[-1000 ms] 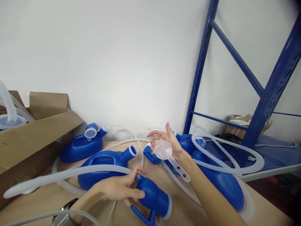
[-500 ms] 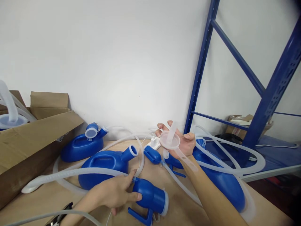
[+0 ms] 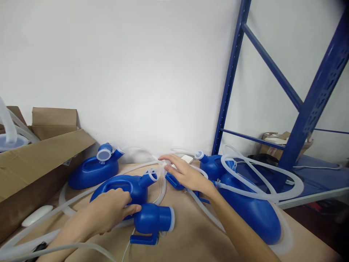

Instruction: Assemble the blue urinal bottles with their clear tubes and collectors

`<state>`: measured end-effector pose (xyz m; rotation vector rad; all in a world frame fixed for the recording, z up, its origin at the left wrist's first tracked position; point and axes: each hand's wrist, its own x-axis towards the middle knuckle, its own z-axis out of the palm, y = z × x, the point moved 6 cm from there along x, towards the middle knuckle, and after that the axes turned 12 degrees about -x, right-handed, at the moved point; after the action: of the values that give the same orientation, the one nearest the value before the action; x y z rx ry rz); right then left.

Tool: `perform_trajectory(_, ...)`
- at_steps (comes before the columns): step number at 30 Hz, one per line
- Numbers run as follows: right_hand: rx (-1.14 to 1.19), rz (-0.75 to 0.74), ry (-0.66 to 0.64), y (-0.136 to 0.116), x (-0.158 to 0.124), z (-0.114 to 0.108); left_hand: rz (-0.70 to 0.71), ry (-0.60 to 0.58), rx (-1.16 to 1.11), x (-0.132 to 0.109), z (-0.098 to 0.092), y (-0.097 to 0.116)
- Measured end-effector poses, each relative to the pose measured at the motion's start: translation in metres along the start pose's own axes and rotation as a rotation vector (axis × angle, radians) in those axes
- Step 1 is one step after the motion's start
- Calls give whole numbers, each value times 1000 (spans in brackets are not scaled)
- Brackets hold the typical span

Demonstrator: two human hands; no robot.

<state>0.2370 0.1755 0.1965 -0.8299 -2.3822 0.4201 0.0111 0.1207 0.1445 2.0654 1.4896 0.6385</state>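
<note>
My left hand (image 3: 114, 209) is closed round the back end of a blue urinal cup (image 3: 147, 218), which lies sideways with its white rim to the right and its handle below. Its fingers are partly hidden. Behind it stands a blue urinal bottle (image 3: 117, 182), its neck slanting up to the right. My right hand (image 3: 185, 173) pinches a translucent cap (image 3: 163, 164) by the bottle's mouth. Part of the cap's strap or ring appears around the neck; whether the cap touches the mouth I cannot tell. Another blue cup (image 3: 174, 182) lies below my right hand.
At left is an open cardboard box (image 3: 46, 153) with hoses, and a white rounded object (image 3: 37, 215). Another blue bottle (image 3: 92, 173) stands at the wall. A large blue bottle (image 3: 251, 214) and coiled translucent hose (image 3: 297, 185) lie right, beside a blue metal rack (image 3: 300, 127).
My right hand has moved left with the cap, from palm up to over the bottle's neck. My left hand and the cup have shifted left, and the hose at left hangs lower.
</note>
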Motion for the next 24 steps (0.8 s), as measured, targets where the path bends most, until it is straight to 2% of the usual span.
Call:
perform_trajectory(3,-116,11,0,8,3,12,-36,-21,203,4,-5,5)
perform_trajectory(6,-149,42,-24,21,6,25,-3,10,209,14,-6,13)
perform_trajectory(8,-142,41,-35,28,8,33,20,82,213,21,-8,15)
perform_trajectory(12,-105,54,-25,35,12,43,249,227,228,29,-8,21)
perform_trajectory(15,-44,51,-43,36,14,45,361,225,199,33,-2,18)
perform_trajectory(19,-33,35,-47,32,13,36,487,199,182,36,4,17)
perform_trajectory(24,-17,-5,-107,22,11,33,477,200,149,38,4,12)
